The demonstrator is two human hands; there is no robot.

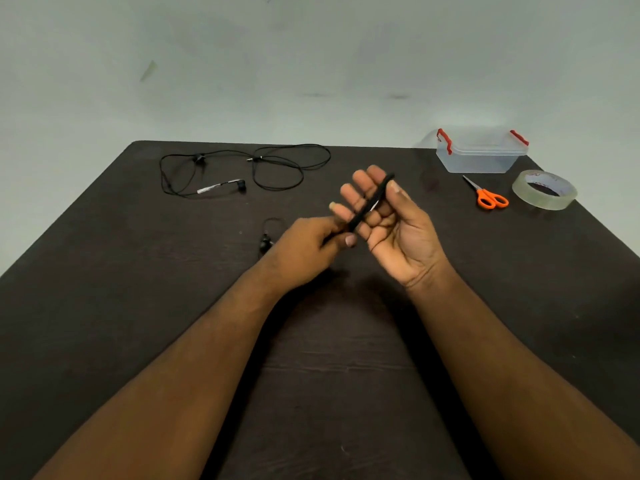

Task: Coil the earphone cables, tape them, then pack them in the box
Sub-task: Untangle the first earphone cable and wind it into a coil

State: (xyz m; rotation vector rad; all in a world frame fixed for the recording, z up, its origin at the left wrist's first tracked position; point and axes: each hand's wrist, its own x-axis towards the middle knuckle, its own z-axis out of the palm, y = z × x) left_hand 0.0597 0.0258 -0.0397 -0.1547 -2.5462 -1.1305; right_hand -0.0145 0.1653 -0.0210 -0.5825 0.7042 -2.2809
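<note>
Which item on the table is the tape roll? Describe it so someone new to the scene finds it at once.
Start at the dark table's far right corner, where the clear box with red latches stands. Just nearer than it, at the right edge, lies the tape roll, right of the orange-handled scissors. It is the only translucent ring there.

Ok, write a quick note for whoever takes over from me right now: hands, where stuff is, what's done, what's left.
Right hand: fingers straight, coiled cable lying across them, thumb on it.
Left hand: grip on the coil's lower end; an earbud dangles beside it.
Second earphone: uncoiled, far left of table.
Box, scissors, tape: far right; the box's lid looks on.
Done: first coil mostly wound.
Left: tape it, coil and tape the second, pack both.
</note>
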